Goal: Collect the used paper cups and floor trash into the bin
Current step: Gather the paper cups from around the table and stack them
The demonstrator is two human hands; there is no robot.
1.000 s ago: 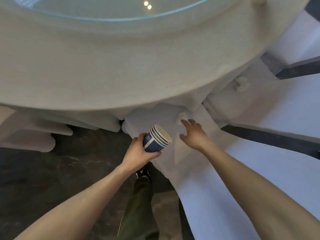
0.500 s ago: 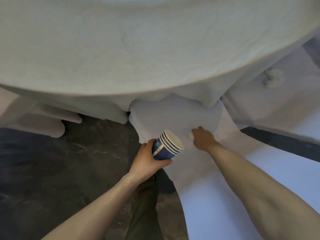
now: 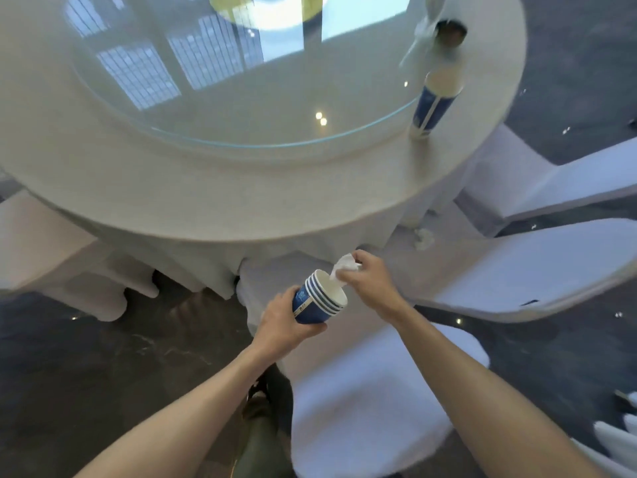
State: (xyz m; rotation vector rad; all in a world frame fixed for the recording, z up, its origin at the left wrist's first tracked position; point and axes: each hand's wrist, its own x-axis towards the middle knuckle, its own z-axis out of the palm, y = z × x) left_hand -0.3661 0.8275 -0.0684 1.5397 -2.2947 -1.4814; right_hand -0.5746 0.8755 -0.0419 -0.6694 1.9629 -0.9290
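Note:
My left hand grips a stack of blue paper cups, tilted with the mouth toward the upper right. My right hand pinches a crumpled white tissue just over the rim of the top cup, its lower end inside the mouth. Another blue paper cup stands upright on the round table at the right, next to the glass turntable. A second white tissue wad lies on the seat of a chair under the table edge.
White-covered chairs stand to the right and below me, and another chair at the left. A dark bottle top wrapped in white cloth stands at the far right of the table. The floor is dark marble.
My right hand picked the tissue off the chair seat and brought it to the mouth of the cup stack. My head rose, so the table top and glass turntable came into view.

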